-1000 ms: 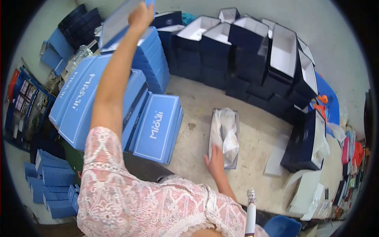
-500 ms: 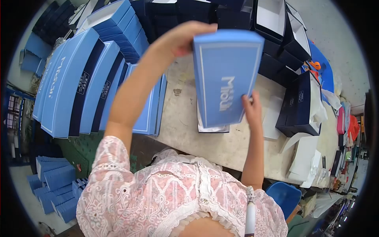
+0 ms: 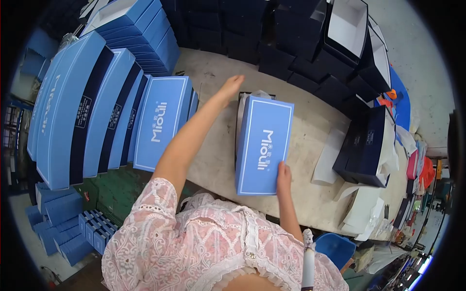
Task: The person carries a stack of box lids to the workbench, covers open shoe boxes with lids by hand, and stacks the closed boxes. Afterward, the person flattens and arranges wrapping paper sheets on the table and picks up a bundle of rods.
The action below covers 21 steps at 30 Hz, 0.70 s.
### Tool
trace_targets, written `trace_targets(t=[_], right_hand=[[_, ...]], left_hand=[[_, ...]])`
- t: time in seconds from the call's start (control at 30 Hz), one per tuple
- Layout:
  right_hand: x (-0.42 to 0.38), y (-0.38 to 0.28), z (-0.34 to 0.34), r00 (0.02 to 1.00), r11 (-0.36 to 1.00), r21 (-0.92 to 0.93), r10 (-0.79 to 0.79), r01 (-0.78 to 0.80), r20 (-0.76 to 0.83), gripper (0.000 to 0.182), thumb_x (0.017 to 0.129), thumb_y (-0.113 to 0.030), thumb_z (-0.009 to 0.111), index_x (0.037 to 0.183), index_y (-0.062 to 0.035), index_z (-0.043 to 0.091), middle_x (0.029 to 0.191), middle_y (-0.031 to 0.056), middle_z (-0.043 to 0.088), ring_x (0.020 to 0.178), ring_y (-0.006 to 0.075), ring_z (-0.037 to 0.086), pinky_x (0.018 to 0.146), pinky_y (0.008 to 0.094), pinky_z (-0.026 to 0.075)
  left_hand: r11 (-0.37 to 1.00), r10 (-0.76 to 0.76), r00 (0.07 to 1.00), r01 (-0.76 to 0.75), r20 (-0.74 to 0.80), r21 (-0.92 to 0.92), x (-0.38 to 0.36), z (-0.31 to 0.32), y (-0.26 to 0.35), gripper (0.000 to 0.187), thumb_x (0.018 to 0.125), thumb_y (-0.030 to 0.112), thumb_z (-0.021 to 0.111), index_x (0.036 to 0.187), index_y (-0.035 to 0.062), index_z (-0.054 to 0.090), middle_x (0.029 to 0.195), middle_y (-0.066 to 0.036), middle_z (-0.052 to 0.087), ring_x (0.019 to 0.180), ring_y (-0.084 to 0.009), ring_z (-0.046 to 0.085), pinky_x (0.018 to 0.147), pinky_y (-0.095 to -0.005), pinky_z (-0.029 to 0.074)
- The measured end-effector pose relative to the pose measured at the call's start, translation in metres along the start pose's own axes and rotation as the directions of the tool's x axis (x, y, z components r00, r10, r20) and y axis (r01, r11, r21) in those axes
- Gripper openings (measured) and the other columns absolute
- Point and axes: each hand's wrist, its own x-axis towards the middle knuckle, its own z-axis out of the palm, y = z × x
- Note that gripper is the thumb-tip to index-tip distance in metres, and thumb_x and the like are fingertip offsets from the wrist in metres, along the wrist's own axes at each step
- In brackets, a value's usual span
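At far left, small blue boxes (image 3: 60, 223) are stacked low down. Above them, a row of blue cartons (image 3: 73, 116) is set leaning, with a stack of blue trays (image 3: 150, 43) behind. A lettered blue box (image 3: 158, 128) is partly screened by the left forearm. The left hand (image 3: 232, 88) is held empty over the table (image 3: 213, 150), its fingers extended and close together. Just beside it, an open dark box (image 3: 240, 109) is mostly covered by a blue lid (image 3: 255, 111) (its contents are largely concealed). The far side is blocked by piled dark boxes (image 3: 276, 48). The lid's lower right edge is held by the right hand (image 3: 284, 182), thumb on top, other fingers obscured. Farther right, a white sheet (image 3: 326, 162) and a dark carton (image 3: 357, 145) are noted.
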Motion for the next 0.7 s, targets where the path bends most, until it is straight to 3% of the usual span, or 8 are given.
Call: trace_targets(t=[0.07,0.2,0.27,0.3,0.4,0.57,0.63,0.7], right_hand=[[0.008,0.017,0.019,0.995,0.997,0.051,-0.057,0.061,-0.085,0.043,0.088,-0.035,0.049,0.102,0.0060,0.053,0.095,0.0157,0.052,0.087,0.0216,0.050,0.079,0.0318,0.040],[0.035,-0.023,0.035,0.998,0.998,-0.048,-0.051,0.049,-0.044,0.041,0.088,-0.034,0.049,0.100,0.0061,0.053,0.098,0.0162,0.051,0.088,0.0216,0.049,0.079,0.0327,0.040],[0.049,-0.047,0.038,0.997,0.997,0.017,0.072,-0.072,0.010,0.042,0.088,-0.034,0.049,0.099,0.0064,0.053,0.098,0.0160,0.051,0.088,0.0206,0.049,0.080,0.0321,0.040],[0.054,-0.056,0.040,0.990,0.990,0.045,0.132,-0.134,0.044,0.042,0.088,-0.034,0.049,0.099,0.0065,0.053,0.099,0.0159,0.051,0.089,0.0200,0.049,0.080,0.0317,0.040],[0.064,-0.052,0.046,0.993,0.986,0.130,0.099,-0.106,0.062,0.046,0.088,-0.036,0.049,0.103,0.0072,0.050,0.100,0.0158,0.052,0.089,0.0195,0.049,0.081,0.0308,0.040],[0.018,0.002,0.040,0.996,0.986,0.168,-0.031,0.016,0.087,0.056,0.088,-0.035,0.046,0.124,0.0053,0.032,0.123,0.0203,0.038,0.115,0.0263,0.036,0.097,0.0340,0.027],[-0.001,0.044,0.039,0.989,0.986,0.159,-0.069,0.048,0.127,0.062,0.089,-0.033,0.045,0.132,0.0033,0.022,0.134,0.0219,0.029,0.127,0.0294,0.025,0.105,0.0360,0.019],[0.029,-0.004,0.027,0.985,0.966,0.201,-0.169,0.162,0.020,0.058,0.090,-0.031,0.042,0.133,0.0017,0.022,0.136,0.0207,0.028,0.129,0.0293,0.023,0.105,0.0350,0.018]], left_hand=[[0.995,-0.062,0.995,0.055,-0.076,-0.082,0.020,-0.003,-0.040,0.057,0.091,0.048,0.029,0.127,0.0055,0.041,0.133,-0.007,0.040,0.127,-0.0249,0.029,0.102,-0.0479,0.021],[0.955,-0.039,0.989,0.079,0.143,-0.285,0.040,0.004,-0.079,0.069,0.086,0.061,0.024,0.128,0.0091,0.041,0.134,-0.012,0.037,0.128,-0.0252,0.026,0.103,-0.0413,0.018],[0.897,0.028,0.973,0.078,0.231,-0.435,0.035,0.008,-0.078,0.076,0.084,0.066,0.022,0.129,0.0061,0.039,0.133,-0.013,0.037,0.128,-0.0242,0.024,0.104,-0.0367,0.019],[0.866,0.018,0.992,0.049,0.129,-0.497,0.031,0.011,-0.074,0.082,0.082,0.069,0.022,0.128,0.0032,0.036,0.129,-0.015,0.040,0.124,-0.0232,0.028,0.102,-0.0324,0.021],[0.922,0.056,0.985,0.011,0.161,-0.387,0.037,0.019,-0.093,0.082,0.081,0.070,0.022,0.128,0.0037,0.035,0.124,-0.015,0.043,0.119,-0.0219,0.033,0.101,-0.0334,0.023],[0.982,0.134,0.983,-0.115,0.127,-0.147,-0.018,0.036,-0.099,0.054,0.085,0.048,0.047,0.119,0.0051,0.043,0.113,-0.013,0.050,0.106,-0.0209,0.045,0.090,-0.0290,0.035],[0.991,0.099,0.972,-0.077,0.211,-0.110,-0.048,0.040,-0.104,0.047,0.089,0.042,0.043,0.117,0.0049,0.044,0.111,-0.011,0.050,0.104,-0.0177,0.046,0.090,-0.0284,0.036],[0.996,0.080,0.958,-0.066,0.277,-0.060,-0.069,0.041,-0.105,0.042,0.091,0.040,0.041,0.115,0.0054,0.044,0.109,-0.010,0.050,0.101,-0.0157,0.046,0.088,-0.0280,0.037]])
